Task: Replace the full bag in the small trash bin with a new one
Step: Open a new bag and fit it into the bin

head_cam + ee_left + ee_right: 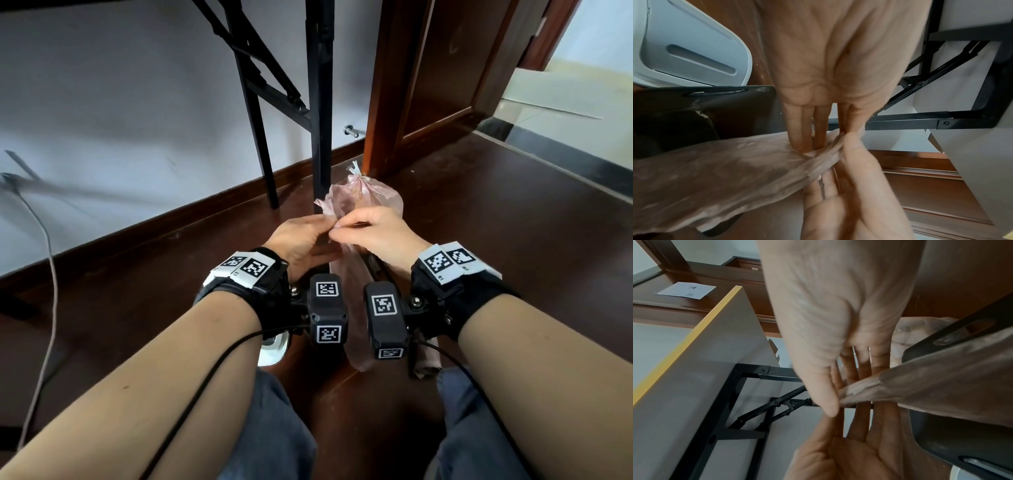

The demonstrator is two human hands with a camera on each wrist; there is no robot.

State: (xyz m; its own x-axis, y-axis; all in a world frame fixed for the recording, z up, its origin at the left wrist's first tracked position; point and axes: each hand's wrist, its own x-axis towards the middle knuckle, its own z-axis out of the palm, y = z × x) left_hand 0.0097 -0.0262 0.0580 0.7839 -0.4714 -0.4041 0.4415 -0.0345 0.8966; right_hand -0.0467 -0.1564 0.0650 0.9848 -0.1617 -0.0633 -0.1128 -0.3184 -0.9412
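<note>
A thin pink new bag [354, 318] hangs between my wrists, its top edge bunched where both hands meet. My left hand [320, 228] pinches that edge [824, 151] with thumb and fingertips. My right hand [342, 231] pinches the same edge from the other side, thumb [827, 399] on the plastic [931, 386]. The full bag [364, 195], pink and knotted at the top, sits on the floor just beyond my hands. The black bin [731, 104] stands below my hands, mostly hidden in the head view. Its white lid [694, 53] lies beside it.
A black folding table leg [320, 113] and its braces stand right behind the full bag, under a white tabletop with a yellow edge [694, 331]. A brown door frame [387, 102] rises at the right. A grey cable [51, 274] trails over the dark wooden floor at the left.
</note>
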